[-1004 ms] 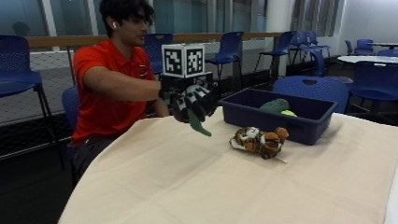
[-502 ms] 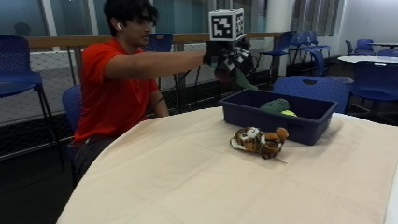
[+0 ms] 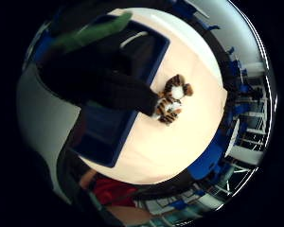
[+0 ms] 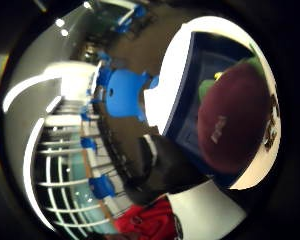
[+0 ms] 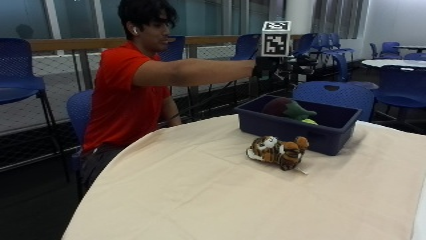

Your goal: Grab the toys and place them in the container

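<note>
The gloved right hand (image 5: 279,67), fingers apparently released and empty, hovers above the blue container (image 5: 266,122), where the maroon-and-green toy (image 5: 283,107) lies directly below it, while the tiger toy (image 5: 277,151) awaits pickup on the table (image 5: 200,200) beside the container.

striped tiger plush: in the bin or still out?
Out. The orange striped tiger plush lies on the cream tablecloth beside the dark blue plastic bin, outside its wall.

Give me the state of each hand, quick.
Right hand: open, holding nothing, above the blue container, where the eggplant toy lies.
Left hand: out of sight, cannot be told.
</note>
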A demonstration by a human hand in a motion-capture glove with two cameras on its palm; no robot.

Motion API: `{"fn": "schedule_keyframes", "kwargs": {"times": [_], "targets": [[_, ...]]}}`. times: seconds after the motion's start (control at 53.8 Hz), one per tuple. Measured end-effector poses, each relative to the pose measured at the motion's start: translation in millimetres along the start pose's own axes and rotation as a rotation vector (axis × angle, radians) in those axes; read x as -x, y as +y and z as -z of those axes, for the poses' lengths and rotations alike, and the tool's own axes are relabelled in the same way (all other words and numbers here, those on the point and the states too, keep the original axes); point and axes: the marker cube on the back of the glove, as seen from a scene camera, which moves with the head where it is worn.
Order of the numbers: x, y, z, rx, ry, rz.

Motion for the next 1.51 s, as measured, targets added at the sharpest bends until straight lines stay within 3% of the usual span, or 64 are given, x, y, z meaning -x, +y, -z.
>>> {"fn": "schedule_keyframes", "kwargs": {"times": [0.093,0.205,0.446,0.614,1.134,1.376,1.506], "targets": [[-25,5,9,-0.068,-0.057,-0.021],[-70,14,17,-0.079,0.042,-0.126],[-172,34,0,0.002,0.207,-0.323],[-208,37,-26,0.050,0.217,-0.381],[-236,16,-99,0.162,0.263,-0.364],[-234,8,-107,0.248,0.410,-0.325],[-229,13,-105,0.207,0.403,-0.321]]}}
